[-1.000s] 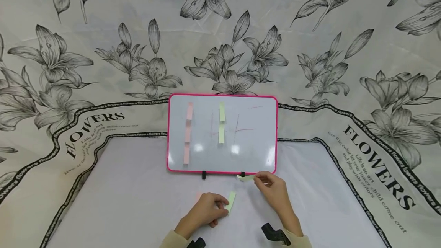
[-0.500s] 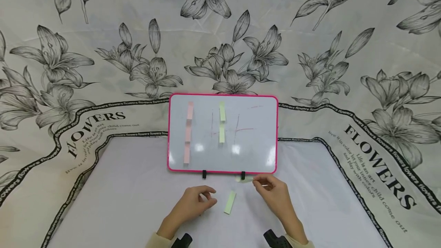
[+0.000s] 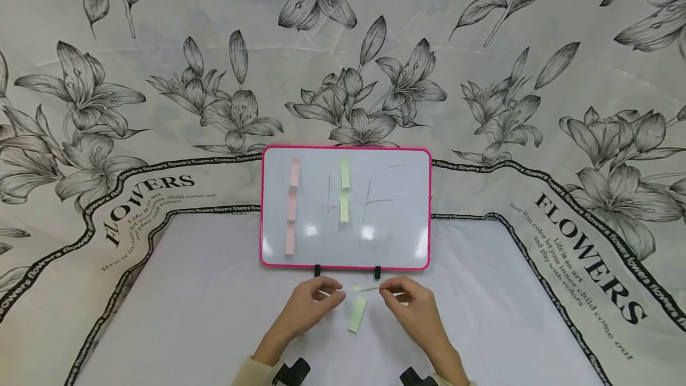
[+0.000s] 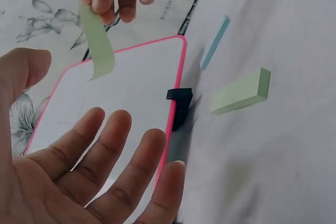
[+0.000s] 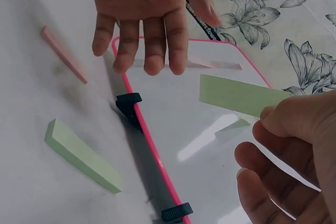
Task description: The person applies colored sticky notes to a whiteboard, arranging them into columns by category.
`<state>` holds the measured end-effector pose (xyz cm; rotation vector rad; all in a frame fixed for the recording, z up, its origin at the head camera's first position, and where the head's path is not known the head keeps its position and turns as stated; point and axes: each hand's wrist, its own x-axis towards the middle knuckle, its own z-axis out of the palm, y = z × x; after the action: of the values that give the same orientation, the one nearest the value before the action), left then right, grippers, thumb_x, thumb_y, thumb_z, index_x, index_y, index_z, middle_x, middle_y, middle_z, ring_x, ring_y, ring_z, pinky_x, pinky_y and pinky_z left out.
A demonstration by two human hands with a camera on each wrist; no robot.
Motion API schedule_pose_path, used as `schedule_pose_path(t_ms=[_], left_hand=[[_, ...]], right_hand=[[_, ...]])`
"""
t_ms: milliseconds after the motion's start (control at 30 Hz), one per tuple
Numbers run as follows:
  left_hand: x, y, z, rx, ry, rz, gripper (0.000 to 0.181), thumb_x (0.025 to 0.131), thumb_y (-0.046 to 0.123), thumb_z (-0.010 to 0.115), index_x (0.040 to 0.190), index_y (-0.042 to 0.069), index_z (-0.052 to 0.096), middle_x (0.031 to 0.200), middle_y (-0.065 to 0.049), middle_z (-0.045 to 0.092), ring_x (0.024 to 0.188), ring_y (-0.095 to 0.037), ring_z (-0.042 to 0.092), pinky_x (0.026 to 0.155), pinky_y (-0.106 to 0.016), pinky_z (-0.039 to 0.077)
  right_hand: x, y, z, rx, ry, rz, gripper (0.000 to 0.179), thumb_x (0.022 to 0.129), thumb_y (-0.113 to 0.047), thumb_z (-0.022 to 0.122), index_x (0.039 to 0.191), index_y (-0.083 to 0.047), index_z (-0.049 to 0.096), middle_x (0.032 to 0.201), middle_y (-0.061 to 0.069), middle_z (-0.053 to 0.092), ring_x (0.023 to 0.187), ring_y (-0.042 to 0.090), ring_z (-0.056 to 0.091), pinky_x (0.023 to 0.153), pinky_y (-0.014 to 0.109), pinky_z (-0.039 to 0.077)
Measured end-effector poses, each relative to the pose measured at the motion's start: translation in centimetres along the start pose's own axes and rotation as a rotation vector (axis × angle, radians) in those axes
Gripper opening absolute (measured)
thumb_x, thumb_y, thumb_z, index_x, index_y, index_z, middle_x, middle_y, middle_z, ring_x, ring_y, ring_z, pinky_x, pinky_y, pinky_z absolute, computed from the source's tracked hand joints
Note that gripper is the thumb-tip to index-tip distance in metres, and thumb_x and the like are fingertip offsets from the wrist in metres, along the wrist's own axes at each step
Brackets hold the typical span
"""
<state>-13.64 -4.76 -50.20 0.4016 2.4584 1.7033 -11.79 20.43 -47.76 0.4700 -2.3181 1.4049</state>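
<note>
A pale green sticky note strip (image 5: 239, 93) is pinched at one end between thumb and forefinger of my right hand (image 3: 415, 308); its other end points toward my left hand (image 3: 311, 305). The left hand holds nothing, its fingers loosely bent and spread in the left wrist view, a short way from the strip's free end. Below and between the hands, a green sticky note pad (image 3: 357, 316) lies on the white cloth. Just beyond them is a pink-framed whiteboard (image 3: 396, 237). Pink strips (image 3: 292, 207) and two green strips (image 3: 345, 189) form columns on it.
Black clips (image 3: 377, 273) stand at the board's near edge. A blue pad (image 4: 215, 43) lies on the cloth in the left wrist view, and a pink pad (image 5: 64, 55) in the right wrist view. Behind the board is flower-printed fabric (image 3: 364, 94).
My left hand has let go of the green pad, drawn back left, then come up slightly toward the strip. My right hand has moved left and a little nearer with the strip.
</note>
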Motion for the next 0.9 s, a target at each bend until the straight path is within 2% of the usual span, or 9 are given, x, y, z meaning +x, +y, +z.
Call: schedule_pose_path(t_ms=[167, 333, 467, 600, 733, 900], left_hand=[[0.5, 0.2, 0.8, -0.028, -0.011, -0.054, 0.029, 0.095, 0.043, 0.071, 0.100, 0.015, 0.075, 0.089, 0.001, 0.073, 0.078, -0.013, 0.068, 0.064, -0.027, 0.053], [0.6, 0.5, 1.2, -0.026, -0.002, -0.053, 0.027, 0.096, 0.036, 0.070, 0.098, 0.010, 0.077, 0.084, -0.006, 0.073, 0.077, -0.021, 0.069, 0.061, -0.026, 0.051], [0.7, 0.4, 1.5, 0.002, 0.014, -0.043, 0.020, 0.093, 0.027, 0.071, 0.094, 0.008, 0.076, 0.082, -0.008, 0.074, 0.071, -0.015, 0.066, 0.059, -0.024, 0.048], [0.6, 0.3, 1.5, 0.047, 0.036, -0.018, 0.012, 0.092, 0.023, 0.070, 0.090, 0.012, 0.075, 0.081, -0.002, 0.073, 0.070, -0.007, 0.062, 0.059, -0.023, 0.048], [0.5, 0.2, 1.2, 0.134, 0.095, 0.035, 0.010, 0.094, 0.024, 0.068, 0.090, 0.018, 0.074, 0.087, 0.007, 0.073, 0.078, -0.005, 0.064, 0.068, -0.023, 0.052], [0.2, 0.6, 0.5, 0.208, 0.158, 0.095, 0.008, 0.095, 0.021, 0.068, 0.088, 0.021, 0.072, 0.088, 0.009, 0.073, 0.080, -0.006, 0.066, 0.070, -0.023, 0.054]], right_hand=[[-0.2, -0.1, 0.5, -0.009, -0.012, -0.048, 0.020, 0.084, 0.005, 0.080, 0.094, -0.012, 0.076, 0.089, 0.000, 0.077, 0.082, 0.010, 0.073, 0.064, 0.028, 0.061], [-0.6, -0.1, 0.7, -0.017, -0.038, -0.084, 0.022, 0.084, 0.006, 0.079, 0.094, -0.014, 0.075, 0.088, 0.000, 0.077, 0.082, 0.008, 0.073, 0.064, 0.026, 0.060], [-0.9, -0.2, 1.0, -0.016, -0.063, -0.091, 0.025, 0.083, 0.007, 0.079, 0.094, -0.014, 0.074, 0.089, -0.004, 0.076, 0.082, 0.006, 0.072, 0.064, 0.027, 0.060], [-1.2, -0.2, 1.2, 0.001, -0.101, -0.082, 0.024, 0.083, 0.009, 0.079, 0.093, -0.013, 0.074, 0.089, -0.006, 0.075, 0.083, 0.005, 0.071, 0.065, 0.029, 0.061], [-1.4, -0.2, 1.1, 0.010, -0.163, -0.098, 0.018, 0.085, 0.005, 0.078, 0.097, -0.008, 0.074, 0.093, 0.000, 0.076, 0.086, 0.012, 0.072, 0.067, 0.028, 0.061], [-1.5, -0.3, 0.6, 0.002, -0.238, -0.138, 0.024, 0.090, 0.001, 0.074, 0.107, -0.015, 0.072, 0.102, -0.002, 0.074, 0.091, 0.021, 0.072, 0.072, 0.028, 0.060]])
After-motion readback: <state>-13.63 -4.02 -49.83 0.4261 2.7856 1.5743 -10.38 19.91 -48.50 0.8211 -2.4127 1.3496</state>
